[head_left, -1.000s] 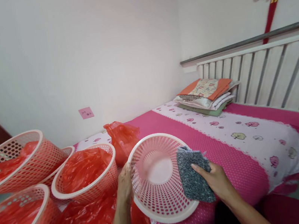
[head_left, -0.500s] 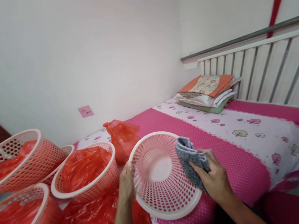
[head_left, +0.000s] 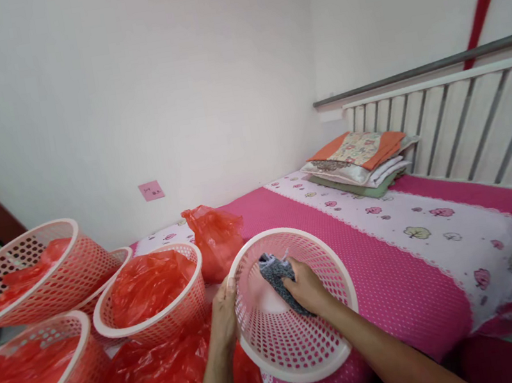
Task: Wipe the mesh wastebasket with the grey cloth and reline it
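A pale pink plastic basket (head_left: 304,345) with a perforated wall is tilted toward me above the bed. My left hand (head_left: 224,316) is closed on its left rim. Inside the basket, my right hand (head_left: 306,288) grips a folded grey cloth (head_left: 280,279) with a whitish edge. The cloth covers part of the basket's bottom and inner wall; whether it presses on the plastic I cannot tell. Red plastic bags (head_left: 160,381) lie crumpled just left of my left forearm.
Several pink baskets holding red bags stand at left, among them a round basket (head_left: 195,298) and a tilted basket (head_left: 95,262). Behind sits another red bag (head_left: 217,239). Folded bedding (head_left: 359,152) lies by the white headboard (head_left: 458,120) on the pink bedspread (head_left: 397,285).
My right hand has moved left with the grey cloth, from the basket's right rim to its inside. My left hand still holds the left rim.
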A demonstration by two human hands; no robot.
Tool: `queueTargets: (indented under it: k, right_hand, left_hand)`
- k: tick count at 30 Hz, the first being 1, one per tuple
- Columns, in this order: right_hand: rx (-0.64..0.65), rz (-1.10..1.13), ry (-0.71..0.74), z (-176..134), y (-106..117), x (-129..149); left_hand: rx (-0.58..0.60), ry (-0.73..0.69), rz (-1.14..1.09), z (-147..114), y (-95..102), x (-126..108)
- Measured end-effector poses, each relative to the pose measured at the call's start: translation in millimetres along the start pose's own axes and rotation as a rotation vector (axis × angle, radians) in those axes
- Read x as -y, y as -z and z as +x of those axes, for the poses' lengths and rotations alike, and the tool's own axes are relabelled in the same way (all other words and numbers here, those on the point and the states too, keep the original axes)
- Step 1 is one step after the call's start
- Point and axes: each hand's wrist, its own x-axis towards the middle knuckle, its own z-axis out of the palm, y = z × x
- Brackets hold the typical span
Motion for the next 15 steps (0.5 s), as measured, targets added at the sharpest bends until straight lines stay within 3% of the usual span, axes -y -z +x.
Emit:
queueTargets:
  k: [7, 15]
  right_hand:
    - [0.117, -0.104, -0.078, 40.3, -56.2, -14.7]
    - [0.28, -0.148, -0.192, 28.0, -108.8, -41.4]
  left_hand:
    - [0.017, -0.044, 0.016, 3.2, 2.3, 10.7]
    - [0.018, -0.042, 0.001, 1.1, 0.2, 9.4]
